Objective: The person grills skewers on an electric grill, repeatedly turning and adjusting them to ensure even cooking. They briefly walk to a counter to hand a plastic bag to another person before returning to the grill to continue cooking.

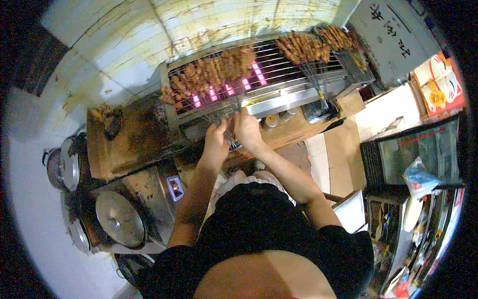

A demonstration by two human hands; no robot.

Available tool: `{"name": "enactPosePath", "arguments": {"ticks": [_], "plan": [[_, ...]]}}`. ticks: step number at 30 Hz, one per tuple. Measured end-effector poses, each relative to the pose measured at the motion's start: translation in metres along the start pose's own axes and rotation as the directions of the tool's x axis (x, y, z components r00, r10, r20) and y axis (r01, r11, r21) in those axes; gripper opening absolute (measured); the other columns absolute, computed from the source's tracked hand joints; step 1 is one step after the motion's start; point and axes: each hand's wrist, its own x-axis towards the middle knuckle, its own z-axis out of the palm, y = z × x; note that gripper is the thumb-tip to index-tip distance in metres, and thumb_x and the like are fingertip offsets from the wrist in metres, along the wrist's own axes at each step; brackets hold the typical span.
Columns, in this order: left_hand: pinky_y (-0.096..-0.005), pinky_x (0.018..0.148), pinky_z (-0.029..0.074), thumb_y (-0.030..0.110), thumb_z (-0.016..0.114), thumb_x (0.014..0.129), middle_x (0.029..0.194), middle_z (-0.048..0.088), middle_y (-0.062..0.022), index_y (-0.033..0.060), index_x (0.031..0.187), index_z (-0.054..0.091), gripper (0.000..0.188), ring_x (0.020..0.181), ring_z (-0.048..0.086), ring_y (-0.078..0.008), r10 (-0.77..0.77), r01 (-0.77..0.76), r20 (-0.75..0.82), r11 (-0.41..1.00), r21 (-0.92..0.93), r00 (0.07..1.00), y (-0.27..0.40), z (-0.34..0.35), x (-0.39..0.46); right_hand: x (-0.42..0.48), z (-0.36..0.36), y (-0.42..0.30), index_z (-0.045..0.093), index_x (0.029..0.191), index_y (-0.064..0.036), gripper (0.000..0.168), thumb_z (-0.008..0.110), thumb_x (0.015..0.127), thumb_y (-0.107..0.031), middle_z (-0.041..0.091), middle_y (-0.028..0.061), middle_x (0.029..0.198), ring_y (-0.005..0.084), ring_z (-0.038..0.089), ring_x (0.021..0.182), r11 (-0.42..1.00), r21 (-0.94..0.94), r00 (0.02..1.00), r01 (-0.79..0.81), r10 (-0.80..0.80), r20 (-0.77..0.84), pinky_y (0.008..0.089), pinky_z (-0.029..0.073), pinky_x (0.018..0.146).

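Many meat skewers lie side by side over the left part of a metal grill, above glowing pink-red heating elements. Their thin sticks gather toward me at the grill's front edge. My left hand is closed around a bunch of the stick ends, thumb up. My right hand is right beside it, its fingers curled on sticks at the same bunch. A second bundle of skewers rests fanned on the right part of the grill, with more meat skewers at the far right end.
Small jars and a metal tray stand on the wooden ledge before the grill. To the left are a stained board-like surface, a large round lid and pots. A glass-fronted cabinet stands at right.
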Motion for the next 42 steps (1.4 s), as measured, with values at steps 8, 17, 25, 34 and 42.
{"name": "enactPosePath", "arguments": {"ticks": [8, 17, 25, 34, 42], "plan": [[-0.0352, 0.09, 0.041, 0.038, 0.038, 0.092, 0.106, 0.057, -0.0091, 0.0052, 0.12, 0.046, 0.043, 0.098, 0.054, -0.0209, -0.15, 0.169, 0.17, 0.98, -0.105, 0.974, 0.014, 0.031, -0.006, 0.001, -0.007, -0.036, 0.049, 0.103, 0.011, 0.034, 0.049, 0.081, -0.015, 0.061, 0.0105, 0.065, 0.0185, 0.062, 0.052, 0.802, -0.588, 0.995, 0.102, -0.094, 0.044, 0.0263, 0.048, 0.039], [-0.0337, 0.085, 0.044, 0.039, 0.041, 0.091, 0.098, 0.059, -0.007, 0.0054, 0.109, 0.053, 0.04, 0.093, 0.056, -0.0198, -0.241, 0.248, 0.078, 0.964, -0.1, 0.968, 0.011, 0.024, 0.007, -0.002, -0.049, -0.044, 0.036, 0.121, 0.01, 0.048, 0.048, 0.081, -0.014, 0.06, 0.0126, 0.082, 0.0213, 0.063, 0.06, 0.851, -0.477, 0.954, 0.219, -0.083, 0.288, 0.0294, 0.051, 0.044], [-0.0275, 0.064, 0.043, 0.034, 0.055, 0.086, 0.08, 0.056, -0.0017, 0.0062, 0.091, 0.054, 0.028, 0.068, 0.05, -0.0128, -0.114, 0.11, -0.105, 0.993, -0.04, 0.988, 0.003, 0.033, 0.008, -0.034, -0.094, -0.027, 0.047, 0.117, -0.008, 0.039, 0.055, 0.08, -0.02, 0.059, 0.0099, 0.081, 0.0275, 0.062, 0.06, 0.97, -0.08, 0.961, 0.229, -0.212, 0.177, 0.0371, 0.051, 0.048], [-0.0248, 0.051, 0.042, 0.023, 0.055, 0.087, 0.078, 0.057, -0.0027, 0.007, 0.086, 0.052, 0.016, 0.061, 0.055, -0.0113, -0.035, 0.07, -0.203, 0.983, 0.168, 0.979, 0.002, 0.044, 0.001, -0.008, -0.047, 0.001, 0.058, 0.094, 0.003, 0.027, 0.053, 0.086, -0.022, 0.06, 0.0178, 0.085, 0.0288, 0.06, 0.074, 0.754, 0.605, 0.966, -0.256, 0.215, 0.141, 0.0341, 0.047, 0.065], [-0.0223, 0.045, 0.042, 0.031, 0.054, 0.086, 0.071, 0.055, 0.0001, 0.004, 0.09, 0.056, 0.028, 0.058, 0.054, -0.0098, -0.051, 0.062, -0.106, 0.992, 0.108, 0.993, 0.013, 0.063, -0.015, -0.007, -0.068, -0.033, 0.057, 0.095, 0.001, 0.021, 0.048, 0.088, -0.016, 0.055, 0.0173, 0.087, 0.0307, 0.053, 0.084, 0.79, 0.61, 0.988, -0.052, 0.129, -0.083, 0.0362, 0.042, 0.076]]}}
